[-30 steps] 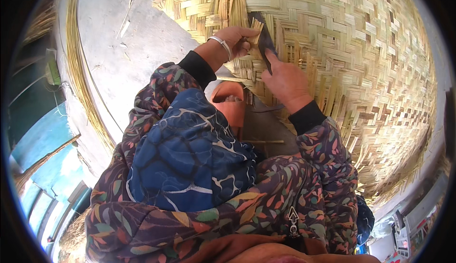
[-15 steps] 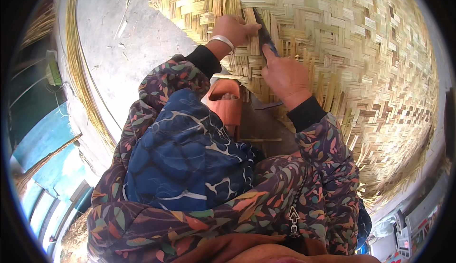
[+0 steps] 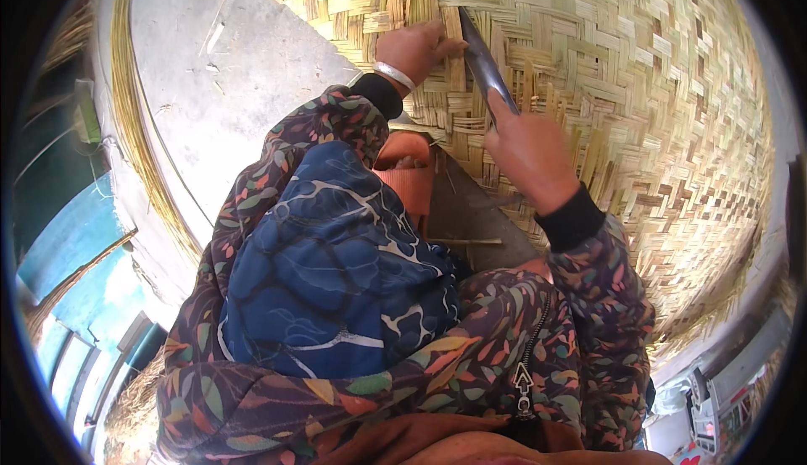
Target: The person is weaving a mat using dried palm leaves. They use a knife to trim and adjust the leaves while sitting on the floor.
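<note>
A large woven mat (image 3: 614,70) of pale split strips, bamboo-like, spreads in front of me and to the right. My left hand (image 3: 414,52), with a silver bangle at the wrist, rests on its near left part. The fingers are curled and the thumb points right, pinching a flat strip (image 3: 454,70) of the weave. In my right hand (image 3: 534,150) is a long dark metal blade (image 3: 481,57), the forefinger laid along it. Its far end touches the weave just right of my left thumb. Below the right hand a dark shape is blurred.
My foot in an orange slipper (image 3: 412,181) stands by the mat's near edge. A bundle of long thin strips (image 3: 134,120) lies on the grey floor (image 3: 252,53) at the left, with scraps scattered about. Loose strip ends stick up near my right hand.
My right hand has drawn back toward me and to the right with the blade, which now shows more of its length. The left hand has barely moved.
</note>
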`<state>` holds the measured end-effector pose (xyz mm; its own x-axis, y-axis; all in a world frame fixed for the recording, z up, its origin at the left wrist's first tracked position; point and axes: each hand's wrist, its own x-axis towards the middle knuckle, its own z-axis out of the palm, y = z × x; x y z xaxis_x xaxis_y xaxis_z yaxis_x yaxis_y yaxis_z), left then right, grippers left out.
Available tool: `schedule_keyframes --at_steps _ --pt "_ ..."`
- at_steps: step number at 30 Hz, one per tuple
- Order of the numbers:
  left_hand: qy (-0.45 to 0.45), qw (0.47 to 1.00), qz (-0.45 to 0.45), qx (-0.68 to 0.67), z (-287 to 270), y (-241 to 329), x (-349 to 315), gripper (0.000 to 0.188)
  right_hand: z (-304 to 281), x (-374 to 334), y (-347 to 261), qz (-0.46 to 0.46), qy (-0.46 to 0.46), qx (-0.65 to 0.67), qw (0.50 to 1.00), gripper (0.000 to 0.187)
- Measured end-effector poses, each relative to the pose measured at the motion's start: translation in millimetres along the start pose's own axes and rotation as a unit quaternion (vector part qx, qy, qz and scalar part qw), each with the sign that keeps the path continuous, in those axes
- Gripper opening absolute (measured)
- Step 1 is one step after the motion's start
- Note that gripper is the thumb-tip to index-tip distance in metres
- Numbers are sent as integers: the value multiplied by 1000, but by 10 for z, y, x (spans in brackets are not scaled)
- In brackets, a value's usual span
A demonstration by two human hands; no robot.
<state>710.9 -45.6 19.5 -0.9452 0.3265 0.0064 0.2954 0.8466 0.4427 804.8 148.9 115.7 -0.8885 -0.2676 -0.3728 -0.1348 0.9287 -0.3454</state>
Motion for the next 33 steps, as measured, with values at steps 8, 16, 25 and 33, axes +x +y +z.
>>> schedule_keyframes --at_steps 8,16,25,33 --pt "-14 1000 22 -1 391 87 141 43 -804 -642 454 78 -156 55 983 53" --pt "-82 904 -188 -375 -11 256 40 35 -1001 -542 474 136 -177 559 799 54" --pt "-152 892 -192 -379 7 423 103 29 -749 -709 252 25 -306 670 676 59" --pt "-172 838 -257 -451 124 423 -170 24 -508 -756 331 72 -247 637 727 58"
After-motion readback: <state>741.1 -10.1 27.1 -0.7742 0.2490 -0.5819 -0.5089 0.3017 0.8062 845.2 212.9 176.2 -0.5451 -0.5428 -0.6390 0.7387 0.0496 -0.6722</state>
